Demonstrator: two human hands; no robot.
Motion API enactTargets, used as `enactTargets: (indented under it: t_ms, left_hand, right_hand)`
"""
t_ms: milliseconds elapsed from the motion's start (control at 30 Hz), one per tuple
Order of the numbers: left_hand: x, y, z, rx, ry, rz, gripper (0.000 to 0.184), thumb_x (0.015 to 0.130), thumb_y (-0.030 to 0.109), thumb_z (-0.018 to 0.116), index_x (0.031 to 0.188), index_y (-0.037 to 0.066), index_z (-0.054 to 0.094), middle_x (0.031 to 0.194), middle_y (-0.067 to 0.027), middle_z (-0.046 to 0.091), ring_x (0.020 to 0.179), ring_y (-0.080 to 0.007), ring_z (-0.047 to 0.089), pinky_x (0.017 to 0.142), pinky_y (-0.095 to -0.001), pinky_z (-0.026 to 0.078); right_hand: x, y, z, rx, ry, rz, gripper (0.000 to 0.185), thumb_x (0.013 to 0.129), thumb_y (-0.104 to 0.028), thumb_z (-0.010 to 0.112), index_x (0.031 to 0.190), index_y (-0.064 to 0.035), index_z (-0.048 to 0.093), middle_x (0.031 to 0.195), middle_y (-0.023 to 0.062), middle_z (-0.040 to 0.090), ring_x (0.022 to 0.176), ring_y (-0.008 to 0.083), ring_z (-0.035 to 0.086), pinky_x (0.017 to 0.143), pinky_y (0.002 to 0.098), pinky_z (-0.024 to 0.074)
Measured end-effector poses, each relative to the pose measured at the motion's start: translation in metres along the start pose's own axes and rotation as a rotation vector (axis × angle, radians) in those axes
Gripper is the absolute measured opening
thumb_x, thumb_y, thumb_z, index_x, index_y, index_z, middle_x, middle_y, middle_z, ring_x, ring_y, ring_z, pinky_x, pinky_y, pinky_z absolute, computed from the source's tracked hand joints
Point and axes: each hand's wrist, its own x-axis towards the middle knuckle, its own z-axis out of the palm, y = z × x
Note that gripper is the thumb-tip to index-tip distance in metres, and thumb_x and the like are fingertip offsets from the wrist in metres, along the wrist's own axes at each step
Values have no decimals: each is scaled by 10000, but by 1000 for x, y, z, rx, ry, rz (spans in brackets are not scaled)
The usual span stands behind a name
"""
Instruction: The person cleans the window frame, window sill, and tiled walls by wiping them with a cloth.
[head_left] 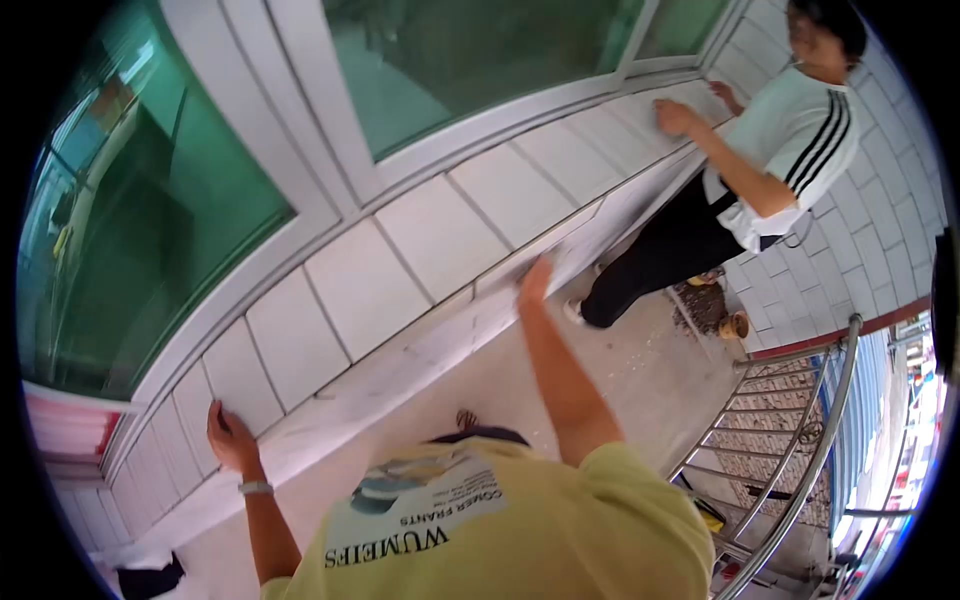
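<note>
My left hand [232, 441] rests at the front edge of the white-tiled window ledge [330, 305], toward the left. Its fingers are curled, and a small dark patch shows between thumb and fingers; I cannot make out what it is. Farther right, my right hand [535, 283] lies against the ledge's front edge, fingers stretched out, with nothing visible in it. Its fingertips are slightly blurred. Pale tiles with dark grey joints cover the ledge top, and whitish tiles line its front face [440, 342].
A person [785, 150] in a white shirt stands at the ledge's right end, both hands on it. Green-tinted windows [480, 60] rise behind the ledge. A metal railing [790, 490] runs along the right. A small tub [733, 326] and a dark pile [702, 305] lie near the wall.
</note>
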Motion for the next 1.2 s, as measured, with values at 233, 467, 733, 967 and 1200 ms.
enactTargets:
  t_ms: [233,467,733,967,1200]
  left_hand:
    - [0,2,-1,4,-10,15,269,891,116,500,1124,67,624,1137,-129,627,1031,-298,591,890,-378,461]
    - [-2,1,-3,7,-18,21,277,903,110,474,1134,51,615,1164,-126,617,1066,-300,577,920,-375,446]
    - [-2,0,-4,-2,-25,46,289,914,104,443,1139,52,617,1182,-123,610,1090,-298,565,940,-381,433]
    - [-2,-3,-5,3,-20,82,293,909,102,448,1144,50,614,1182,-126,610,1091,-304,563,943,-382,433]
    - [-1,-6,-2,18,-22,60,292,908,104,448,1138,53,620,1186,-125,609,1098,-303,564,944,-377,435]
  right_hand:
    - [-153,-98,48,609,-61,977,469,873,-466,452,1221,-153,494,1251,74,506,1117,290,474,903,511,390]
    - [-179,-121,62,663,-41,1271,502,924,-344,377,1314,-29,401,1376,110,423,1276,342,370,1062,581,260]
    - [-220,-128,78,861,-268,1479,481,921,-328,290,1314,-86,426,1361,130,436,1290,373,353,1046,634,229]
    - [-196,-174,63,862,-260,1473,508,922,-319,267,1342,-66,402,1376,132,425,1302,380,337,1057,628,210]
    - [-125,-224,16,730,-138,1258,478,922,-312,461,1274,9,423,1331,125,467,1246,315,407,1080,490,290]
